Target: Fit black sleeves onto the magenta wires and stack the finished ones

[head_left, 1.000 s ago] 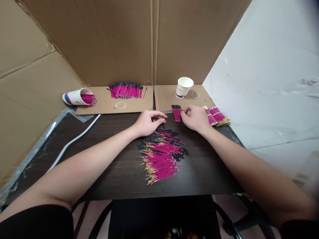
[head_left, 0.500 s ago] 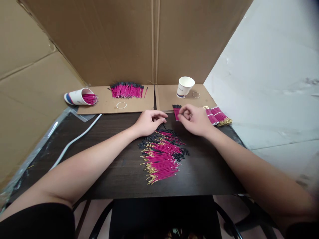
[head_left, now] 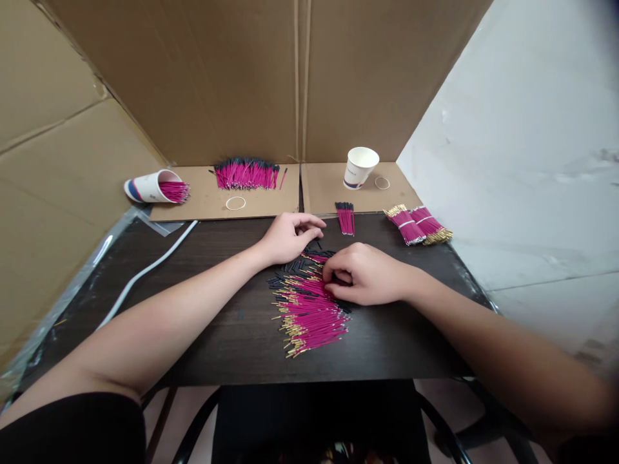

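Note:
A heap of short pink wires (head_left: pixel 314 316) with gold tips lies on the dark table, loose black sleeves (head_left: pixel 293 265) scattered over and around its upper part. My right hand (head_left: pixel 365 276) is on the heap's right side, fingers curled and fingertips down among the wires; what they pinch is hidden. Just above the heap, my left hand (head_left: pixel 293 237) rests with bent fingers and thumb drawn together. Anything between those fingertips is too small to make out. Beyond my hands lies a small row of black-capped pink wires (head_left: pixel 345 219).
Two banded wire bundles (head_left: pixel 418 224) lie at the right. On a cardboard strip (head_left: pixel 203 209) sit a larger pile of capped wires (head_left: pixel 247 174), rubber bands (head_left: pixel 235 203) and an upright paper cup (head_left: pixel 360 169). A tipped cup (head_left: pixel 147 188) holds wires. A white cable (head_left: pixel 145 274) crosses the left side.
My right hand has moved from beside the small row of capped wires down and left onto the heap. My left hand has stayed in place.

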Demonstrator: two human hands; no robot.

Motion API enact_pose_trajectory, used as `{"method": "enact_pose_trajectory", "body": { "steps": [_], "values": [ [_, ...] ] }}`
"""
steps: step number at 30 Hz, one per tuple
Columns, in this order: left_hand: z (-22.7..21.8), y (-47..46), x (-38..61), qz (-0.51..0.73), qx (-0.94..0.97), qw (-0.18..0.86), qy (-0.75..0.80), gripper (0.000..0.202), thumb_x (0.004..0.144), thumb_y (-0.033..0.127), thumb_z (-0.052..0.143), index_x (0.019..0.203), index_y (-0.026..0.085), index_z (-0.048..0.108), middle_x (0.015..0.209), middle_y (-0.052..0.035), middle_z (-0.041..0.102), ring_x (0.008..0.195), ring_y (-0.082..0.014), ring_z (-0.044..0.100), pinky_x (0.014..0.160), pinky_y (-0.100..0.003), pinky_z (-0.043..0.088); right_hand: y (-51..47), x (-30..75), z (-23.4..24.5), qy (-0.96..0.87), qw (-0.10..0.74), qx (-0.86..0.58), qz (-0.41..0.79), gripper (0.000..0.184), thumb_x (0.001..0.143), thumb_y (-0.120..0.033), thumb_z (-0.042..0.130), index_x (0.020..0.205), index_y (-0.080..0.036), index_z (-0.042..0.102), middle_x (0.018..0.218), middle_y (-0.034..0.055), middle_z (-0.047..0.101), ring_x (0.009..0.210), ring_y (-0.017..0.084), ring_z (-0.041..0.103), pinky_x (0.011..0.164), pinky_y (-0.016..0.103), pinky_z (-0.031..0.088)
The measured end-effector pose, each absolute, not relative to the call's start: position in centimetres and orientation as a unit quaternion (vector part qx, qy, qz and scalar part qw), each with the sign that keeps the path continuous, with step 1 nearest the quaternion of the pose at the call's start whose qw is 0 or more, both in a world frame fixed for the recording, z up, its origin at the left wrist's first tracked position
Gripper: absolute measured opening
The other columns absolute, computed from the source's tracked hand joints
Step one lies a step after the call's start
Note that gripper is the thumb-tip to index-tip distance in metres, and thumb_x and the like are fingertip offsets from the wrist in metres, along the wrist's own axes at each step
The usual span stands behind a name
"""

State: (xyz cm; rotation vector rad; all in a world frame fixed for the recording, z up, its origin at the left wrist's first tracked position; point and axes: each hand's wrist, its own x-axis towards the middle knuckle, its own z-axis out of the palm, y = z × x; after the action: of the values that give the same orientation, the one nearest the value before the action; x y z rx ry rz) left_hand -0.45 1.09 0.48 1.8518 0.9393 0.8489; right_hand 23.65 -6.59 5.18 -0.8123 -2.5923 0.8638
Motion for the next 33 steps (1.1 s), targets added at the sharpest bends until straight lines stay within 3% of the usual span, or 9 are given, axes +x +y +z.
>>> {"method": "enact_pose_trajectory", "body": {
  "steps": [5, 13, 24, 33],
  "values": [
    [0.6, 1.0, -0.5, 0.337, 0.742, 0.44, 0.377, 0.022, 0.103, 0.019, 0.075, 0.121, 0.014, 0.086, 0.103, -0.0109, 0.088, 0.094, -0.0269, 0.083, 0.087, -0.041, 0.064, -6.9, 23.4, 5.3, -0.896, 0.13, -0.305, 0.295, 0.009, 0.091, -0.009, 0.079, 0.093, -0.017, 0.081, 0.071, -0.0049, 0.064, 0.063, 0.014, 0.055, 0.067, 0.031, 0.038],
    [0.7, 1.0, -0.4, 0.336, 0.744, 0.436, 0.379, 0.019, 0.103, 0.018, 0.077, 0.118, 0.014, 0.087, 0.101, -0.0107, 0.087, 0.092, -0.0261, 0.082, 0.084, -0.039, 0.061, -7.6, 23.0, 4.7, -0.921, 0.111, -0.318, 0.194, 0.012, 0.091, -0.012, 0.076, 0.081, -0.017, 0.075, 0.074, -0.0009, 0.065, 0.065, 0.016, 0.054, 0.065, 0.034, 0.028],
    [0.6, 1.1, -0.4, 0.333, 0.744, 0.434, 0.384, 0.018, 0.103, 0.018, 0.078, 0.118, 0.015, 0.087, 0.1, -0.0103, 0.087, 0.09, -0.0255, 0.082, 0.082, -0.039, 0.061, -7.9, 22.8, 4.8, -0.927, 0.087, -0.329, 0.159, 0.018, 0.099, -0.019, 0.069, 0.081, -0.017, 0.072, 0.078, 0.0021, 0.068, 0.067, 0.018, 0.053, 0.065, 0.037, 0.026],
    [0.6, 1.1, -0.4, 0.333, 0.747, 0.43, 0.381, 0.019, 0.102, 0.019, 0.076, 0.117, 0.015, 0.087, 0.1, -0.0102, 0.087, 0.088, -0.025, 0.081, 0.079, -0.038, 0.06, -7.8, 22.8, 4.8, -0.927, 0.077, -0.325, 0.169, 0.017, 0.097, -0.016, 0.069, 0.08, -0.019, 0.064, 0.078, 0.002, 0.066, 0.066, 0.018, 0.051, 0.065, 0.038, 0.024]
  ]
}}
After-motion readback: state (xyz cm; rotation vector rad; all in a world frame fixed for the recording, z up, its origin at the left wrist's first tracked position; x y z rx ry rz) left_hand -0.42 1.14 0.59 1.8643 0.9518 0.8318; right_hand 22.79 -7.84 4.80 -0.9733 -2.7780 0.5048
